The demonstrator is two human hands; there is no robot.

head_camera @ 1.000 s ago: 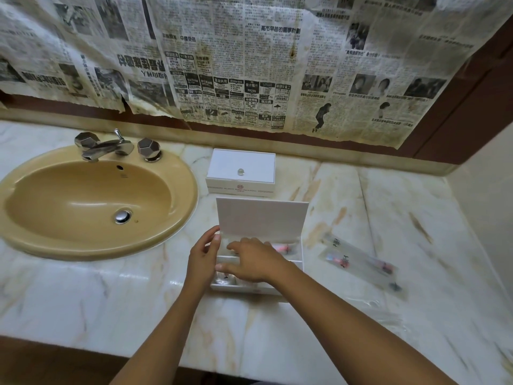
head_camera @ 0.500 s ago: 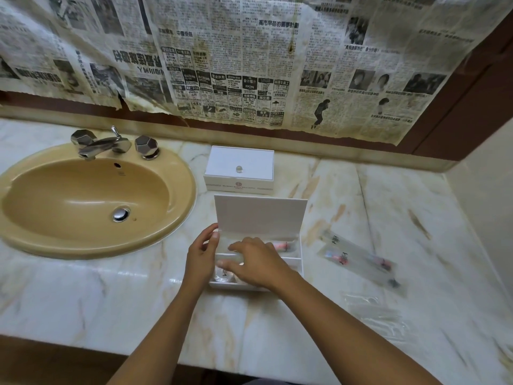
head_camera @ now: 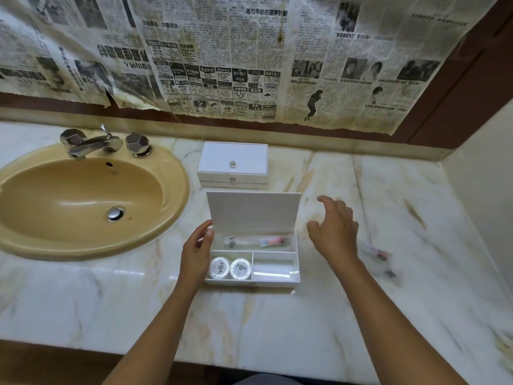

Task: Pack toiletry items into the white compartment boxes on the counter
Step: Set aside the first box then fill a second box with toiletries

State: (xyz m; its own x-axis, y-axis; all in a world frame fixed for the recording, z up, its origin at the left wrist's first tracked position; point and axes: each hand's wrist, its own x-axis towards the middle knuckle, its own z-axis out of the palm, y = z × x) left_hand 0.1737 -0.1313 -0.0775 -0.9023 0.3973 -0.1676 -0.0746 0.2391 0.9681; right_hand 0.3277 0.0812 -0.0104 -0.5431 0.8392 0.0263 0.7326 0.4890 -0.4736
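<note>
An open white compartment box (head_camera: 297, 262) stands on the marble counter with its lid (head_camera: 254, 212) upright. Its back compartment holds a wrapped toothbrush kit (head_camera: 258, 241). Two round wrapped soaps (head_camera: 230, 268) lie in the front left compartment, and a clear flat packet (head_camera: 273, 269) in the front right one. My left hand (head_camera: 197, 252) rests against the box's left side, thumb at the lid's corner. My right hand (head_camera: 334, 230) hovers empty to the right of the box, fingers spread. A second white box (head_camera: 233, 165), closed, stands behind.
A tan sink (head_camera: 83, 201) with chrome taps (head_camera: 94, 143) fills the left. Blurred wrapped toiletry packets (head_camera: 379, 258) lie on the counter to the right of my right hand. Newspaper (head_camera: 222, 56) covers the wall behind. A side wall bounds the counter at the right.
My right hand has lifted out of the box and swung to the right, uncovering the two soaps and the front compartments. My left hand stays at the box's left side.
</note>
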